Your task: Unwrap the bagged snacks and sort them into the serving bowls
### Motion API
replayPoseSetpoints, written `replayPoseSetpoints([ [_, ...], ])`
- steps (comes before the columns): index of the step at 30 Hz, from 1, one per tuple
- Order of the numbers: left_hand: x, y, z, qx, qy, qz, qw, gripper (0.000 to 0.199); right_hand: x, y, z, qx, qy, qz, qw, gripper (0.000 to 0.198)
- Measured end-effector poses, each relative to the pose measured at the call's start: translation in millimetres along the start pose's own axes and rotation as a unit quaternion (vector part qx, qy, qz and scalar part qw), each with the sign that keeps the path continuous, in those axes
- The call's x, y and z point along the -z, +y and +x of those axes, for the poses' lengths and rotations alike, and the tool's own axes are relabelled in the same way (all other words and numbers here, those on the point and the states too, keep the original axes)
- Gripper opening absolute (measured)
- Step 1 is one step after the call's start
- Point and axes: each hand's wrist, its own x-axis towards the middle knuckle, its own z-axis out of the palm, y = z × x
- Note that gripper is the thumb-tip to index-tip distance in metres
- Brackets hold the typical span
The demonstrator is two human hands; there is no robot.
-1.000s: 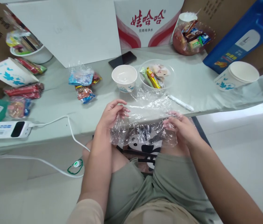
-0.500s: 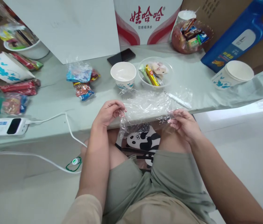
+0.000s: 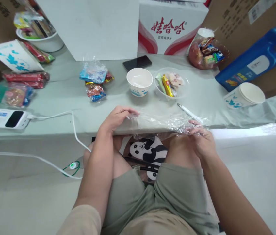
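Note:
A crumpled sheet of clear plastic film (image 3: 159,123) stretches between my hands at the table's front edge. My left hand (image 3: 118,119) is closed on its left end, fingers pinched together. My right hand (image 3: 202,138) grips the bunched right end. Just behind the film lies a slim white utility knife (image 3: 189,112), its lower end partly under the plastic. A paper cup (image 3: 139,91) with a blue leaf print stands upright beyond the film. Beside it sits a clear plastic bowl (image 3: 186,86) with several wrapped snacks in it.
A black phone (image 3: 138,63) lies behind the cup. Wrapped snacks (image 3: 95,76) sit to the left, and a power bank (image 3: 3,118) with a white cable is at the left edge. On the right are stacked paper cups (image 3: 245,94) and a blue bottle (image 3: 252,60).
The film has come down and towards the right, bunching up near my right hand. That hand has moved slightly right and lower. More of the white knife shows. The whole view has shifted.

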Motion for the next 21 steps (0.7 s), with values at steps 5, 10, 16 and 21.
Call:
replayPoseSetpoints([
  [5, 0, 2, 3, 0.016, 0.061, -0.080, 0.995, 0.045, 7, 2, -5, 0.054, -0.067, -0.191, 0.978, 0.014],
  [10, 0, 3, 3, 0.007, 0.078, -0.046, 0.996, 0.025, 12, 3, -4, 0.089, -0.103, -0.319, 0.938, 0.026],
  [16, 2, 5, -1, -0.024, -0.007, -0.081, 0.996, 0.056, 4, -39, 28, 0.170, 0.083, -0.336, 0.923, 0.021],
  [21, 7, 6, -3, -0.051, -0.086, -0.108, 0.989, 0.065, -59, -80, 65, 0.156, -0.114, -0.177, 0.965, 0.024],
])
